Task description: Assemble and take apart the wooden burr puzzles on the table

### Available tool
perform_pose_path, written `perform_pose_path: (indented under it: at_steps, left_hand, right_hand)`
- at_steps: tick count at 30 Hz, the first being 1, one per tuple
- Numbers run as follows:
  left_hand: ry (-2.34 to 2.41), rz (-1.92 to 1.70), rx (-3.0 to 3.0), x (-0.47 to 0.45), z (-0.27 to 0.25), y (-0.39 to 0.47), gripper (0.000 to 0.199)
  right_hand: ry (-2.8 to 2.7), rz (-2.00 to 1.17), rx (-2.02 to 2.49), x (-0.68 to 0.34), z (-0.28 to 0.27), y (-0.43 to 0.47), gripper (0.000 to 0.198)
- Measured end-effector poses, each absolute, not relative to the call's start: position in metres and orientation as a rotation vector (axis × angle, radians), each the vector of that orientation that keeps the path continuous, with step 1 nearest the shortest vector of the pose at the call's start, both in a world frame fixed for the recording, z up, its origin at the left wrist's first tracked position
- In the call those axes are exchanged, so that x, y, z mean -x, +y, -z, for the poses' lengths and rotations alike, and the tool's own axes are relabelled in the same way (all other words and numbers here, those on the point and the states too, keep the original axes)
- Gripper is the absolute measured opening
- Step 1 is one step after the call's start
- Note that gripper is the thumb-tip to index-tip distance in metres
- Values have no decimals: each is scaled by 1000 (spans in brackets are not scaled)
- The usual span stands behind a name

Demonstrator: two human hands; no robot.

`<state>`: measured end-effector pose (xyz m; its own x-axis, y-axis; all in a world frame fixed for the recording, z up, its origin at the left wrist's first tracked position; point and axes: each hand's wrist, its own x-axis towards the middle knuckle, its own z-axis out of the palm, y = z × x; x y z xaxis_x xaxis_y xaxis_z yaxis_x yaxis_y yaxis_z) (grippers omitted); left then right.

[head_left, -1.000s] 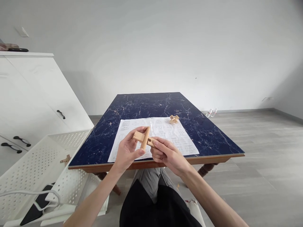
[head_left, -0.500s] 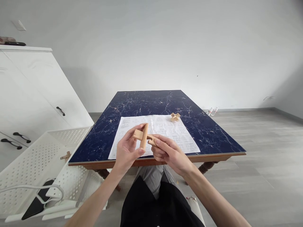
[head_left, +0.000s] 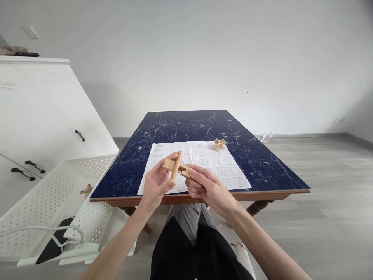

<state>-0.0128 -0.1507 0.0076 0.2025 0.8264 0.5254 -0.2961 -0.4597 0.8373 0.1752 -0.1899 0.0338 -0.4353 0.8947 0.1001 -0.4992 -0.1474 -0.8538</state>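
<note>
Above the near part of a printed paper sheet (head_left: 204, 155), my left hand (head_left: 154, 184) grips a light wooden bar (head_left: 176, 166) by its ends, between thumb and fingers. A flat, notched wooden piece (head_left: 184, 171) crosses that bar, its square end sticking out on the left side. My right hand (head_left: 208, 188) is closed on the other end of the notched piece, thumb on top. The two pieces look joined where they cross; the joint itself is partly hidden. A small cross-shaped wooden puzzle (head_left: 219, 144) rests on the sheet's far right corner.
The sheet lies on a dark blue marbled table (head_left: 186, 124) with a wooden edge. To the left stand a white perforated basket (head_left: 52, 194), with another wooden piece (head_left: 86, 189) in it, and a white cabinet (head_left: 58, 109). Plastic bottles (head_left: 265, 137) are on the floor beyond the table.
The wooden bar has tilted slightly in my left hand. Both hands keep their hold on the wooden pieces. The whole scene has shifted a little to the right in view.
</note>
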Motion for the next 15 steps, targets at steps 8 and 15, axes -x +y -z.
perform_pose_path:
  at_steps: [8, 15]
  left_hand:
    - [510, -1436, -1512, 13, -10, -149, 65]
    - [528, -1379, -1612, 19, -16, -149, 81]
  right_hand:
    - [-1129, -1729, 569, -175, -40, -191, 31]
    - [-1101, -1791, 587, -177, -48, -192, 29]
